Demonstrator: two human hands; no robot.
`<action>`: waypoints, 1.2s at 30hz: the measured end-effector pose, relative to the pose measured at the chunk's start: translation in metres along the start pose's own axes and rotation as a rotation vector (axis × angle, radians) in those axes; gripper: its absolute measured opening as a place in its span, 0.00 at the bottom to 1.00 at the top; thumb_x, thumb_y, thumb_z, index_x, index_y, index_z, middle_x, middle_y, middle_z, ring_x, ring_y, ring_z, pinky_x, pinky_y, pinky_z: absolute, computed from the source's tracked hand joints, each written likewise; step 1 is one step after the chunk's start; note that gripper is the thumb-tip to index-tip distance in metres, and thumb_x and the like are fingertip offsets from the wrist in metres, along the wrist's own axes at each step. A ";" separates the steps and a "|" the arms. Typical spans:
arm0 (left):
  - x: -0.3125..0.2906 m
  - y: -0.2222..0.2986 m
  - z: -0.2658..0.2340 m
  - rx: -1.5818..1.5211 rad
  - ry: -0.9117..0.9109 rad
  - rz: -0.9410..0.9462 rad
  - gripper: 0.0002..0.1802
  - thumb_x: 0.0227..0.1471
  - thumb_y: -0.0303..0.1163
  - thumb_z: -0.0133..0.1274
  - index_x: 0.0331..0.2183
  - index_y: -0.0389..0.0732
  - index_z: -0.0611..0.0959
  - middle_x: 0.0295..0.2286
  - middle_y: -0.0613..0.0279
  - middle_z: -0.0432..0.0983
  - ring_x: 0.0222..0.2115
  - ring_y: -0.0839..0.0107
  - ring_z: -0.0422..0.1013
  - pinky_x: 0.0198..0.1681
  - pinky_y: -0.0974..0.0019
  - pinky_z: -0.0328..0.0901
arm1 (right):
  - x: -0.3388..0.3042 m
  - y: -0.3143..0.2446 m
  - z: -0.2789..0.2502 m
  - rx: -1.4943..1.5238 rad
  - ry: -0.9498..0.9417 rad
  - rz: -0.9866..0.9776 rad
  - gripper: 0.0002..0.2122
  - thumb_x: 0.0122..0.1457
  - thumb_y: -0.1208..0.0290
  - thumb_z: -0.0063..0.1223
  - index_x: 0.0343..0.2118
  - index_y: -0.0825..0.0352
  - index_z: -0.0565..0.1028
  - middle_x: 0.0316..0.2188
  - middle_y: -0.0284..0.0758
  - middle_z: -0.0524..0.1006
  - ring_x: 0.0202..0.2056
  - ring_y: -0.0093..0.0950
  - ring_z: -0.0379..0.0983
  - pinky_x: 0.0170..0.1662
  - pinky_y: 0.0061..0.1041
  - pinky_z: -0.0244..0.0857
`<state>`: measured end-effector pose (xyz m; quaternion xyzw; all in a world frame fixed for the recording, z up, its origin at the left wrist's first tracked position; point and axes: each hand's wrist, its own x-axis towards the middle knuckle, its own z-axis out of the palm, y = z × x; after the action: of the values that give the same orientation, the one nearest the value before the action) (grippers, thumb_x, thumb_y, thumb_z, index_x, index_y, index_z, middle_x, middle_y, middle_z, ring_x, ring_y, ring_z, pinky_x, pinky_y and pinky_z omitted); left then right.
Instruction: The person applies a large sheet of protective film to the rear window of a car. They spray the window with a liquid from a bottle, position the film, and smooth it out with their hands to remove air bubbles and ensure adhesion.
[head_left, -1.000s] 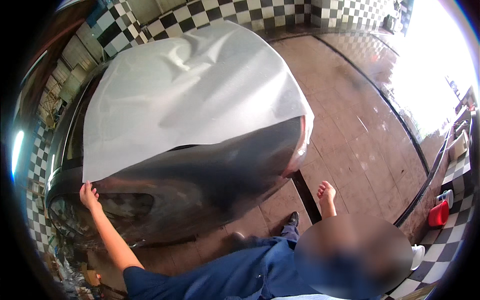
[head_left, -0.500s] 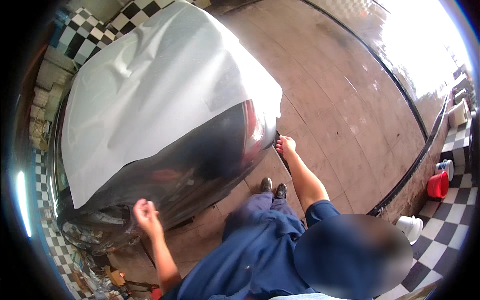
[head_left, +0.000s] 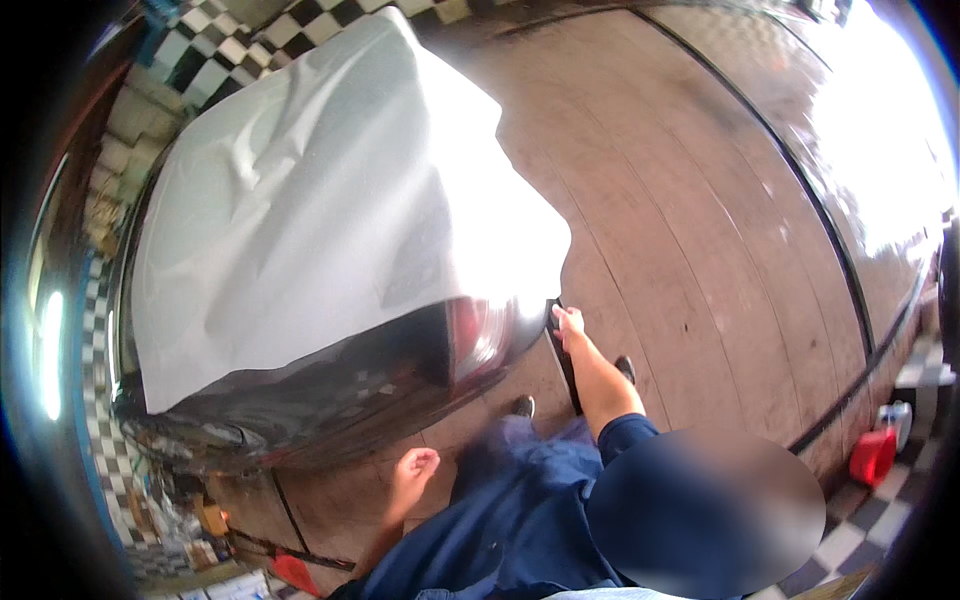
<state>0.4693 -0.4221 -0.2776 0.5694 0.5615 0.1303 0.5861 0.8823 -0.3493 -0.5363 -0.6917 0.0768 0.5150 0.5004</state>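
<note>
A dark car stands at my left with a large white sheet draped over its top, wrinkled and hanging over the far corner. Its red and clear lamp shows just below the sheet's edge. Close to that corner is my right hand, its fingers curled; whether it touches the bumper or holds anything I cannot tell. My left hand hangs near my body, apart from the car, fingers bent in toward the thumb. What it holds, if anything, is too small to make out.
Brown tiled floor stretches ahead, crossed by a dark strip. On the right are a red bucket and a white bucket. A cardboard box and clutter lie at the lower left, near a checkered wall.
My left hand has moved right, away from the car's side and closer to my body. My right hand remains near the lamp corner. My feet have stepped apart and the view has shifted.
</note>
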 end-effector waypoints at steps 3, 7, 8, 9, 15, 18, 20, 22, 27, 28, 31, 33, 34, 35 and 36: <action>0.021 0.043 0.038 -0.051 0.082 -0.027 0.11 0.55 0.34 0.53 0.38 0.38 0.77 0.33 0.65 0.75 0.32 0.78 0.71 0.34 0.74 0.67 | 0.080 -0.001 0.004 -0.004 -0.080 -0.021 0.39 0.54 0.59 0.55 0.64 0.60 0.44 0.63 0.43 0.51 0.60 0.40 0.53 0.56 0.44 0.56; -0.006 0.056 0.104 -0.211 0.122 -0.211 0.12 0.57 0.35 0.50 0.39 0.37 0.76 0.35 0.61 0.75 0.35 0.73 0.71 0.38 0.68 0.68 | 0.081 -0.035 -0.014 0.064 -0.286 0.120 0.39 0.56 0.58 0.52 0.64 0.57 0.41 0.64 0.41 0.46 0.62 0.40 0.47 0.59 0.47 0.48; -0.014 0.054 0.117 -0.194 0.109 -0.224 0.13 0.57 0.36 0.50 0.39 0.37 0.76 0.35 0.60 0.75 0.36 0.71 0.72 0.38 0.67 0.68 | 0.082 -0.048 -0.018 0.083 -0.329 0.148 0.37 0.57 0.59 0.51 0.64 0.57 0.43 0.64 0.41 0.48 0.62 0.40 0.48 0.58 0.46 0.49; -0.015 0.059 0.130 -0.172 0.090 -0.234 0.13 0.57 0.36 0.50 0.40 0.37 0.76 0.36 0.58 0.75 0.36 0.70 0.72 0.39 0.66 0.69 | 0.085 -0.057 -0.020 0.111 -0.369 0.174 0.35 0.58 0.60 0.50 0.64 0.57 0.44 0.63 0.41 0.50 0.61 0.40 0.50 0.58 0.44 0.50; -0.033 0.026 0.160 -0.140 0.219 -0.370 0.20 0.54 0.47 0.53 0.36 0.38 0.78 0.32 0.60 0.76 0.32 0.70 0.73 0.35 0.68 0.70 | 0.098 -0.099 -0.015 0.289 -0.664 0.138 0.22 0.60 0.61 0.48 0.54 0.63 0.60 0.49 0.40 0.71 0.44 0.34 0.70 0.41 0.32 0.66; -0.036 0.014 0.155 -0.045 0.176 -0.488 0.23 0.53 0.51 0.53 0.38 0.39 0.78 0.33 0.59 0.76 0.32 0.69 0.72 0.36 0.69 0.69 | 0.104 -0.064 -0.025 0.178 -0.551 0.034 0.08 0.58 0.65 0.49 0.34 0.64 0.71 0.24 0.32 0.75 0.21 0.23 0.69 0.21 0.22 0.64; -0.059 -0.003 0.166 -0.036 0.160 -0.554 0.24 0.53 0.51 0.52 0.40 0.39 0.78 0.34 0.59 0.75 0.34 0.68 0.72 0.38 0.66 0.68 | 0.090 -0.030 -0.050 0.091 -0.536 0.118 0.08 0.54 0.68 0.51 0.20 0.60 0.68 0.17 0.29 0.69 0.16 0.23 0.65 0.19 0.22 0.61; -0.091 -0.024 0.184 -0.066 0.184 -0.609 0.24 0.54 0.49 0.50 0.42 0.38 0.77 0.34 0.59 0.75 0.36 0.69 0.71 0.41 0.63 0.66 | 0.055 -0.010 -0.075 0.026 -0.481 0.140 0.11 0.53 0.67 0.52 0.17 0.59 0.66 0.11 0.27 0.62 0.12 0.23 0.59 0.15 0.23 0.54; -0.124 -0.085 0.175 0.033 0.014 -0.617 0.28 0.55 0.52 0.47 0.48 0.40 0.75 0.42 0.56 0.72 0.42 0.64 0.69 0.45 0.62 0.64 | 0.047 0.034 -0.148 -0.414 -0.245 -0.087 0.14 0.53 0.57 0.55 0.20 0.62 0.73 0.09 0.27 0.57 0.09 0.22 0.54 0.13 0.24 0.48; -0.127 -0.127 0.183 0.046 -0.074 -0.631 0.30 0.56 0.53 0.46 0.51 0.41 0.73 0.46 0.54 0.71 0.45 0.61 0.68 0.46 0.61 0.64 | 0.034 0.024 -0.157 -0.482 -0.268 -0.100 0.14 0.53 0.57 0.55 0.20 0.63 0.73 0.09 0.27 0.59 0.09 0.22 0.54 0.13 0.24 0.48; -0.140 -0.168 0.175 -0.053 0.031 -0.527 0.29 0.57 0.53 0.45 0.51 0.41 0.73 0.48 0.54 0.69 0.46 0.61 0.67 0.48 0.60 0.62 | -0.078 -0.029 -0.143 -0.862 -0.314 -0.100 0.15 0.54 0.58 0.54 0.22 0.65 0.76 0.08 0.28 0.61 0.10 0.21 0.55 0.13 0.23 0.49; -0.141 -0.167 0.130 -0.060 0.064 -0.459 0.29 0.57 0.52 0.45 0.51 0.41 0.74 0.50 0.55 0.68 0.48 0.61 0.66 0.49 0.60 0.62 | -0.105 -0.025 -0.127 -1.076 -0.480 -0.143 0.14 0.54 0.60 0.54 0.24 0.67 0.78 0.09 0.28 0.62 0.10 0.22 0.56 0.14 0.26 0.50; -0.143 -0.162 0.102 -0.059 0.081 -0.425 0.29 0.57 0.52 0.45 0.51 0.41 0.74 0.51 0.55 0.68 0.48 0.61 0.66 0.49 0.60 0.61 | -0.118 -0.021 -0.114 -1.180 -0.561 -0.162 0.13 0.54 0.60 0.54 0.26 0.68 0.79 0.10 0.28 0.62 0.11 0.22 0.56 0.15 0.27 0.50; -0.143 -0.167 0.085 -0.071 0.105 -0.395 0.28 0.57 0.51 0.45 0.50 0.41 0.74 0.50 0.55 0.68 0.48 0.61 0.66 0.50 0.60 0.61 | -0.135 -0.016 -0.095 -1.202 -0.623 -0.200 0.14 0.54 0.60 0.54 0.25 0.68 0.79 0.11 0.28 0.64 0.12 0.22 0.58 0.16 0.26 0.52; -0.142 -0.173 0.069 -0.090 0.147 -0.359 0.26 0.57 0.49 0.45 0.50 0.41 0.74 0.50 0.55 0.69 0.48 0.61 0.66 0.50 0.59 0.61 | -0.156 -0.010 -0.065 -1.225 -0.687 -0.241 0.15 0.54 0.59 0.55 0.24 0.68 0.78 0.11 0.29 0.65 0.13 0.23 0.59 0.17 0.25 0.53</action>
<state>0.3929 -0.6250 -0.3650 0.4222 0.6890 0.0897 0.5823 0.8582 -0.4581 -0.4093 -0.6507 -0.4654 0.5958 0.0711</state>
